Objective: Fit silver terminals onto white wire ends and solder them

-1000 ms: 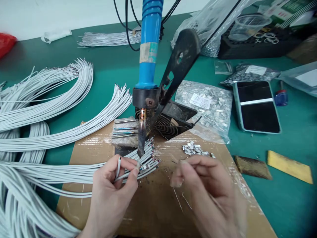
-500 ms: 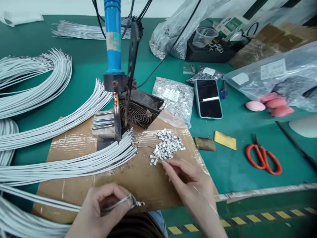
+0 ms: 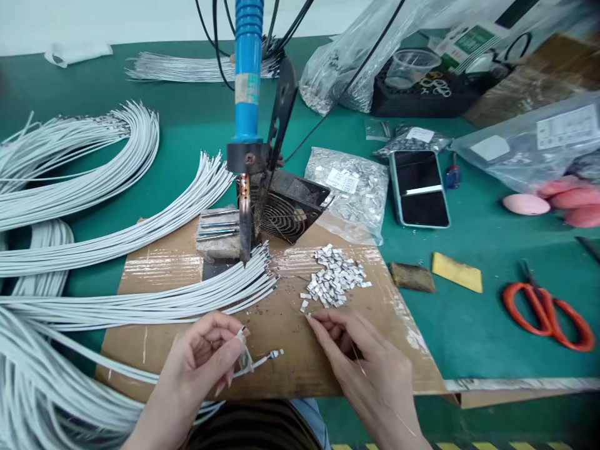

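My left hand [image 3: 204, 359] pinches the end of a white cable [image 3: 242, 333] between thumb and index finger; a scrap of clear tape or film seems to cling there. Below those fingertips another white cable sticks out to the right, tipped with a small white connector [image 3: 276, 354]. My right hand [image 3: 368, 353] is closed in a pinch just in front of a pile of small white connectors [image 3: 335, 275]. A tiny pale piece, seemingly one connector, shows at its fingertips. Both hands are above the cardboard sheet [image 3: 281, 375].
A blue soldering iron [image 3: 248, 81] stands clamped, its tip over a bundle of white cables [image 3: 187, 300]. Behind it is a small fan [image 3: 285, 215]. More cable bundles lie left. On the right are a phone [image 3: 419, 187], a sponge [image 3: 457, 272] and red-handled scissors [image 3: 546, 312].
The view has shifted, so things appear farther right. My left fingers have risen and pinch a cable end, while the connector-tipped cable extends below them. My right fingertips have drawn slightly away from the pile.
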Motion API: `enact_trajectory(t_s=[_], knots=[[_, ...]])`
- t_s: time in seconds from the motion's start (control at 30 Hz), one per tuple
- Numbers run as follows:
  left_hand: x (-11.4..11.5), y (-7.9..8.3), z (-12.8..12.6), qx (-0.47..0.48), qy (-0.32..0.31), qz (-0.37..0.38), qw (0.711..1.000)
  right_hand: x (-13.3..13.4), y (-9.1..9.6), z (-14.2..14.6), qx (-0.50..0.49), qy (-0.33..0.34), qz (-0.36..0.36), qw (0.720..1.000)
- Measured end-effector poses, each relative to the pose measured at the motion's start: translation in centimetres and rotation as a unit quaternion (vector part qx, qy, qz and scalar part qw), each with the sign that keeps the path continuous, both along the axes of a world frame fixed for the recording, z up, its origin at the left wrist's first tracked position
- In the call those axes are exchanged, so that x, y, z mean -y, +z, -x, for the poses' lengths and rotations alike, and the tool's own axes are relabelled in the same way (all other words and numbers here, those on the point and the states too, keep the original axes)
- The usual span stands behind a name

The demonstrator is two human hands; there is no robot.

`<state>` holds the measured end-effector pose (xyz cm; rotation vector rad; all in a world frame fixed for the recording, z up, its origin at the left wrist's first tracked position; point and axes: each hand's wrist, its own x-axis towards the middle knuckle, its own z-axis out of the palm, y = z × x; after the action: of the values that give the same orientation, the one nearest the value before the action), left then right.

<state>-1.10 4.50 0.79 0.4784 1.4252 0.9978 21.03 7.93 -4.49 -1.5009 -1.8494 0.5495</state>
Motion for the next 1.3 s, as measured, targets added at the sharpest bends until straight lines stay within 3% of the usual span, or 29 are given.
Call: enact_trajectory(t_s=[0.47,0.6,0.7,0.8,0.93,1.3], knots=[[-0.6,0.7,-0.2,0.0,0.001,0.014,1.0,-0.3,-0.5,-0.4,0.03,0.019,-0.04,0.999],[-0.6,0.7,-0.2,0.01,-0.001,0.015,1.0,0.2,0.0,-0.1,0.006,-0.007,-0.015,1.0],[-0.6,0.8,-0.2,0.014,0.001,0.02,1.0,0.6,0.9,1.3,-0.067,-0.029,0.057,0.996],[-0.6,0.7,-0.1,0.012,-0.002,0.017,1.0,0.6,2.1,3.5,-0.225,-0.003,0.169,0.959],[-0.3,0.5,0.2,0.009,-0.014,0.003,1.0,0.0,3.2,6.2,-0.34,0.082,0.186,0.918],[0.0,-0.2,0.0,0.01,0.0,0.001,1.0,0.1,2.9,7.1,-0.417,0.094,0.236,0.873]])
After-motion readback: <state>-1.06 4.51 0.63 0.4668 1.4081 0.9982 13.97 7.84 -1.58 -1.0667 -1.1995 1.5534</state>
